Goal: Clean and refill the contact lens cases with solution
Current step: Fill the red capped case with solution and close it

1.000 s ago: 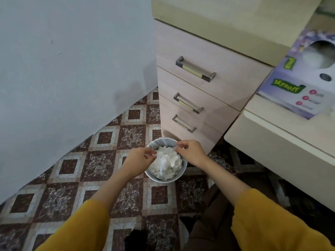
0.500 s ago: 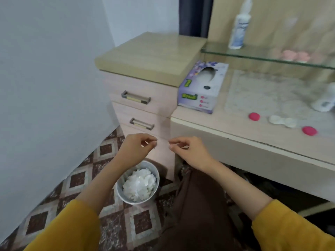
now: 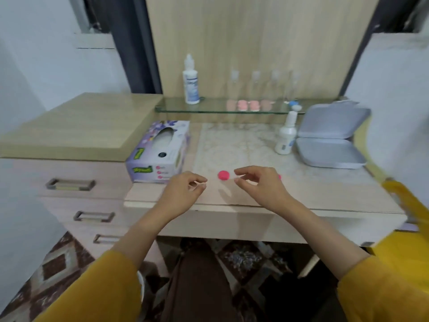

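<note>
A pink lens-case cap [image 3: 223,175] lies on the desk top between my hands. A second pink cap [image 3: 279,177] peeks out behind my right hand [image 3: 260,184], which hides the white lens case. My left hand [image 3: 183,192] hovers over the desk's front edge, fingers loosely curled and holding nothing. My right hand is also loosely curled and holds nothing. One solution bottle [image 3: 286,135] stands at the right of the desk, another [image 3: 191,82] on the glass shelf [image 3: 209,109]. Pink lens cases [image 3: 248,105] sit on that shelf.
A purple tissue box [image 3: 160,152] stands left of my hands. An open grey hinged case [image 3: 329,138] lies at the far right. A drawer unit [image 3: 69,184] stands to the left, and patterned floor tiles [image 3: 53,268] show below.
My view and both hands rose from the bin of tissues on the floor up to the desk top. Both hands now hover beside the pink cap.
</note>
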Demonstrator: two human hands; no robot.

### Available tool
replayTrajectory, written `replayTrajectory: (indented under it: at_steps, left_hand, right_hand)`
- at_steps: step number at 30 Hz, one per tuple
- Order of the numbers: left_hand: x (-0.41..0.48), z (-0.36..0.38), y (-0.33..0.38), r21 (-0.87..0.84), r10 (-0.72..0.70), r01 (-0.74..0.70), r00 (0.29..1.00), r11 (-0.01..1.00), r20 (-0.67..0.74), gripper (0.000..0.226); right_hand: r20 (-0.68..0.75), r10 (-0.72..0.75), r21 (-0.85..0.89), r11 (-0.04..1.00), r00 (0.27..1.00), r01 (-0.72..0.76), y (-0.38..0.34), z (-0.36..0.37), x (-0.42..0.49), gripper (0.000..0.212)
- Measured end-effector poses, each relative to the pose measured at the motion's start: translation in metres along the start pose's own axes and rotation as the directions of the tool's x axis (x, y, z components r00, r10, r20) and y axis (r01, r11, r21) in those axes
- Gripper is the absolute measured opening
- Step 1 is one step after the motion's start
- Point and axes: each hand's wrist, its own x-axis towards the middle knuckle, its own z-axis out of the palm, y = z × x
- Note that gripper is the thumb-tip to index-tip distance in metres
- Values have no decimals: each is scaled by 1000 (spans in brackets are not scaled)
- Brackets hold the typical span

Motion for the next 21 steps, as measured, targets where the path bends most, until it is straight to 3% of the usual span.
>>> replayTrajectory:
  at_steps: [4, 12, 17, 21]
  left_hand:
    - [32, 25, 0, 84, 32, -37, 997, 996, 65, 27]
    - [57, 47, -14, 230, 35, -45, 998, 972, 46, 38]
    - [59, 50, -19, 216, 75, -74, 997, 973, 6, 37]
    - [59, 51, -22, 204, 83, -79, 996, 976, -14, 36]
  right_hand:
    - [-90, 100, -67, 992, 991, -106, 29, -35, 10, 27]
    - [-304, 201, -179, 948, 931, -263, 70, -81, 45, 38]
    - [-419, 227, -133, 943, 879, -306, 78, -93, 77, 45]
    - [-403, 292, -85, 932, 868, -353, 81, -97, 103, 64]
